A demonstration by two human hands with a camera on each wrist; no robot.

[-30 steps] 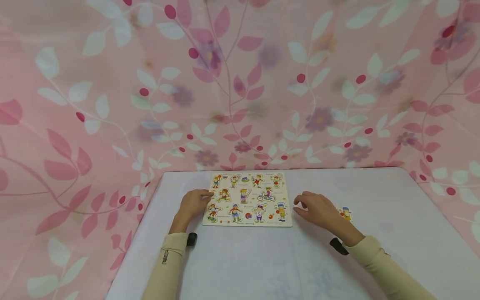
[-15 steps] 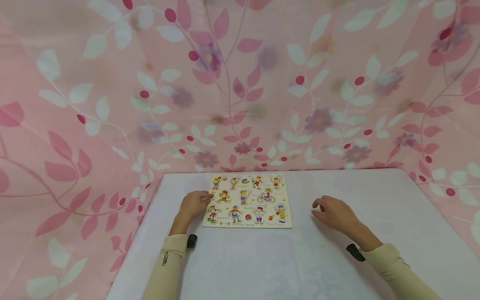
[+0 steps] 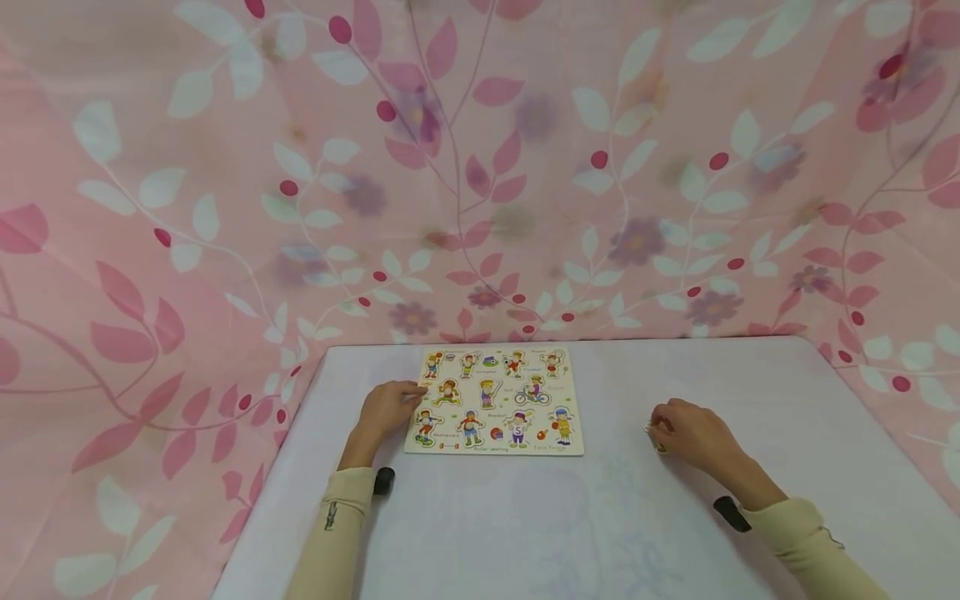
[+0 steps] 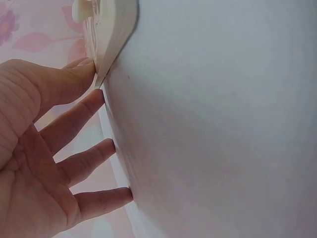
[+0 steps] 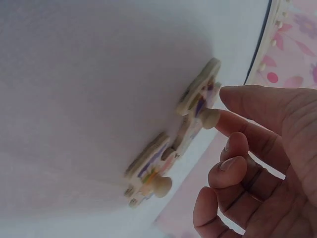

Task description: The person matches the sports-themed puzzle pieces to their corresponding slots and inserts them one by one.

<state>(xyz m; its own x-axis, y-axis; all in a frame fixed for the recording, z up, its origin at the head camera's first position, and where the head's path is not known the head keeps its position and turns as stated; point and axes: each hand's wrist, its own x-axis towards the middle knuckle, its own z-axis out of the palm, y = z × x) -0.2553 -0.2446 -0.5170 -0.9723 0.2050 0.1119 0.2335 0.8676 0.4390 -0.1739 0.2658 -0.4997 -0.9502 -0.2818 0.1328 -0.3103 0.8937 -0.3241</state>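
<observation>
In the head view, a cream peg puzzle board [image 3: 495, 375] with pictures of children at sports lies on the table. My left hand [image 3: 390, 408] is at its left edge, fingers extended; in the left wrist view the thumb touches the board's edge [image 4: 119, 32] and the other fingertips rest beside it. My right hand [image 3: 693, 437] is low over the table, right of the board. The right wrist view has its index fingertip at the knob [image 5: 210, 118] of one puzzle piece [image 5: 200, 94], thumb slightly apart, other fingers loosely curled. Another knobbed piece [image 5: 148, 168] lies close by.
A white cloth covers the table [image 3: 487, 533], and a pink curtain [image 3: 480, 208] with leaves and flowers hangs right behind its back edge. Black wrist cameras sit under both wrists, the right camera [image 3: 731, 512] close above the cloth.
My right hand has moved right, away from the board, and down to the pieces, which it now mostly covers in the head view. The left hand and the board stay in place.
</observation>
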